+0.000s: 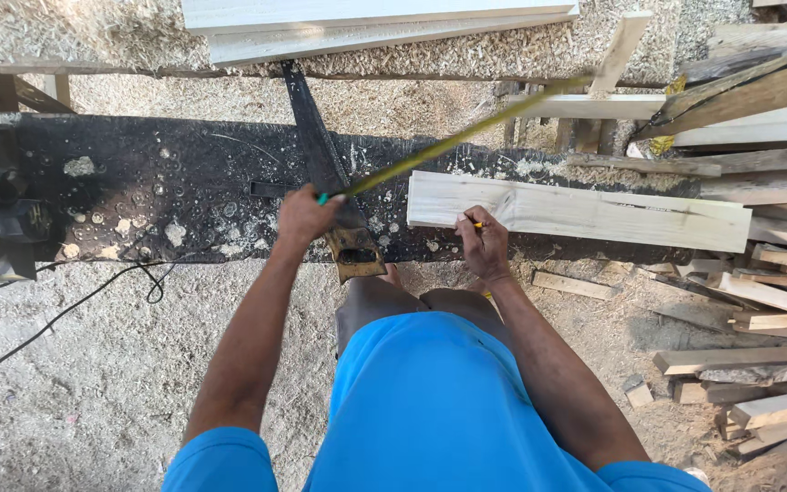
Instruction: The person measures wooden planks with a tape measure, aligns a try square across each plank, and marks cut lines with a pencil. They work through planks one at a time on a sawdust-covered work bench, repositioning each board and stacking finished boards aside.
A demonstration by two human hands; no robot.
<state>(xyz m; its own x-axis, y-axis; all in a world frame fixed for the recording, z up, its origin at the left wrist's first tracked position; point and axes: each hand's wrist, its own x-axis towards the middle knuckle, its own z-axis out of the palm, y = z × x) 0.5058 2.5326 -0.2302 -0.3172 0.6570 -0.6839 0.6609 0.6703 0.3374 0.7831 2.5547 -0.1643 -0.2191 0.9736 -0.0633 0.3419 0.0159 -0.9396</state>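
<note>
Left hand (pixel 305 214) closed around end of yellow tape measure (pixel 453 139), blade stretching diagonally up right; right hand (pixel 483 241) pinching pencil (pixel 476 224) against near edge of pale plank (pixel 576 211) lying on dark workbench (pixel 138 196); handsaw (pixel 330 178) resting between hands

The ground (pixel 93 392) is covered in pale sawdust. A long black counter (pixel 157 196) has wood chips on it. Cut wood pieces (pixel 767 301) lie in a pile on the right. Bright sun shines on the long boards (pixel 366 23) behind.
</note>
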